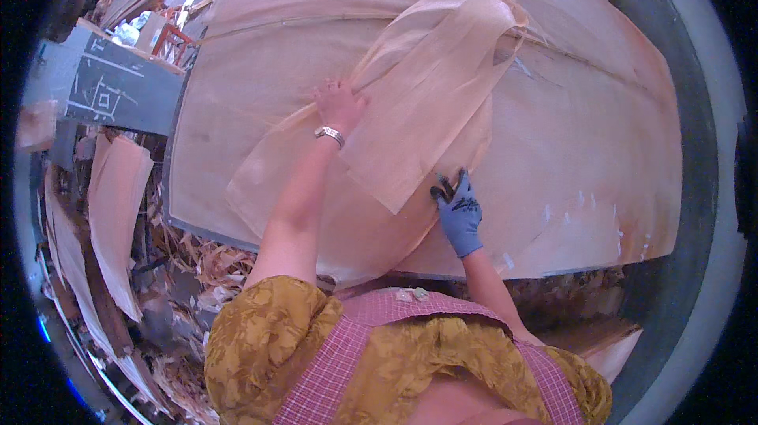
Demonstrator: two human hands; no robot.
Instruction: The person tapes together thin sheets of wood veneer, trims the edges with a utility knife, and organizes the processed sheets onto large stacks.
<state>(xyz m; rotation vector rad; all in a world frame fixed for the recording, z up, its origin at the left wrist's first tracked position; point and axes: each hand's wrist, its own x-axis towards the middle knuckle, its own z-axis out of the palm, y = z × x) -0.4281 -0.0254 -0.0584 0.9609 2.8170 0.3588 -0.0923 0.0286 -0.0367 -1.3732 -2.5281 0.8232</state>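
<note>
A thin, pale sheet of wood veneer [426, 101] lies creased on the wide stack of veneer [584, 164], its far end curled back in a loop. My left hand [341, 105], bare with a metal watch or bracelet at the wrist, rests flat at the left side of the sheet, fingers spread. Nearer to me and to the right, my right hand [458, 208] wears a blue-grey glove with dark fingertips. Its fingers are apart, touching veneer by the lower right edge of a loose sheet. How many layers lie under the fingers is hidden.
At the left stands a grey metal beam [126, 86] with white markings. Below it hang curved veneer pieces [114, 212], and torn scraps [221, 263] litter the ground. A dark grey border [695, 133] runs along the right. Narrow strips [292, 24] cross the stack's far part.
</note>
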